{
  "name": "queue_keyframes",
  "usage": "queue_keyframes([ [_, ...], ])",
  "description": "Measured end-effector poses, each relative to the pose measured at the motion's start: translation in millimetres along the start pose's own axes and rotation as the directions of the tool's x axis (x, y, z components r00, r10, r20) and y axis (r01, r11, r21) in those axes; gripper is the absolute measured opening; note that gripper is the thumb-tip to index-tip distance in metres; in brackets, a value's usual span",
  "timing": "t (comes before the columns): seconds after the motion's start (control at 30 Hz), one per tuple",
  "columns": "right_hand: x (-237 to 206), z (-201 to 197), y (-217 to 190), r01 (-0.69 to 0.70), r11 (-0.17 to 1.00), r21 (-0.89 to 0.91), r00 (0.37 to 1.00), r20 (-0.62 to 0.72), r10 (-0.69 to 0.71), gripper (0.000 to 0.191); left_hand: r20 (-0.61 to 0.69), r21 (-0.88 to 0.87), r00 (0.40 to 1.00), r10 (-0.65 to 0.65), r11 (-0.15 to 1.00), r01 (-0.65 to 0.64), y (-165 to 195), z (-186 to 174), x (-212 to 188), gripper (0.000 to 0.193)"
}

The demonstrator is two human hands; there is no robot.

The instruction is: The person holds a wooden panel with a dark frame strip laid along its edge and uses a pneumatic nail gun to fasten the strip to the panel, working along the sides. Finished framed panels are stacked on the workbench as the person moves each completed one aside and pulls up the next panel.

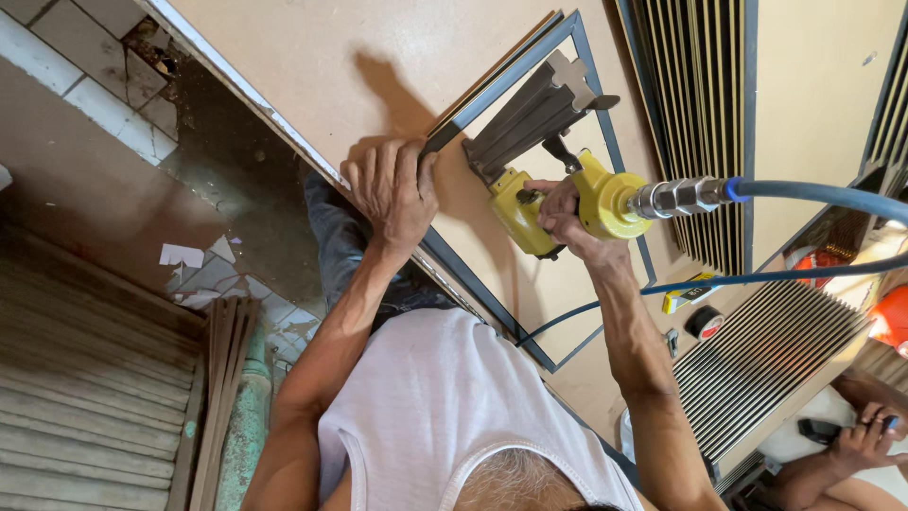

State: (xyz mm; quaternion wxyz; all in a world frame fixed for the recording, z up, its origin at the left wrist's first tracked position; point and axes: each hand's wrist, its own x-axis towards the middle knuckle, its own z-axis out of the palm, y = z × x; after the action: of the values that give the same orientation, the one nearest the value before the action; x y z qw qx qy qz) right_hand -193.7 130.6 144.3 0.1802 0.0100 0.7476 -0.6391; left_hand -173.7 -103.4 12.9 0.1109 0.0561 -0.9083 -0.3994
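While the left hand (392, 194) lies flat with fingers spread, pressing a corner of the dark blue frame (530, 61) onto the tan tabletop (312, 57), the right hand (558, 213) has its grip wrapped tight around the handle of the yellow pneumatic stapler (553, 185), nose set just beside that corner. Step in hand, by judgement: fastening the frame joint; the next move calls for the nose held square and the frame kept from shifting. Farther off, the blue air hose (823, 194) trails right past slatted grilles (700, 114).
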Motion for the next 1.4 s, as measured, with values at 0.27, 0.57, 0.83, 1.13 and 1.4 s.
queue_keyframes([
  [0.27, 4, 3, 3, 0.056, 0.998, -0.001, 0.998, 0.032, -0.056, 0.016, -0.012, -0.001, 1.0, 0.003, 1.0, -0.003, -2, 3, -1, 0.023],
  [0.57, -4, 1, 2, -0.025, 0.999, -0.03, 0.999, 0.021, 0.026, 0.021, -0.055, -0.024, 0.998, 0.029, 0.999, -0.031, 1, 1, 1, 0.022],
  [0.83, -71, -12, 50, 0.123, 0.991, 0.054, 0.991, -0.058, -0.12, 0.021, -0.067, 0.056, 0.994, 0.082, 0.995, -0.078, -4, 3, -3, 0.017],
  [1.13, -239, -36, 141, 0.217, 0.911, 0.35, 0.911, -0.409, -0.06, 0.016, -0.198, 0.099, 0.955, 0.221, 0.974, -0.204, -45, 33, -7, 0.017],
  [1.4, -376, -80, 198, 0.337, 0.881, 0.332, 0.764, -0.643, -0.05, 0.015, -0.129, -0.027, 0.977, 0.17, 0.984, -0.175, -52, 29, -2, 0.017],
])
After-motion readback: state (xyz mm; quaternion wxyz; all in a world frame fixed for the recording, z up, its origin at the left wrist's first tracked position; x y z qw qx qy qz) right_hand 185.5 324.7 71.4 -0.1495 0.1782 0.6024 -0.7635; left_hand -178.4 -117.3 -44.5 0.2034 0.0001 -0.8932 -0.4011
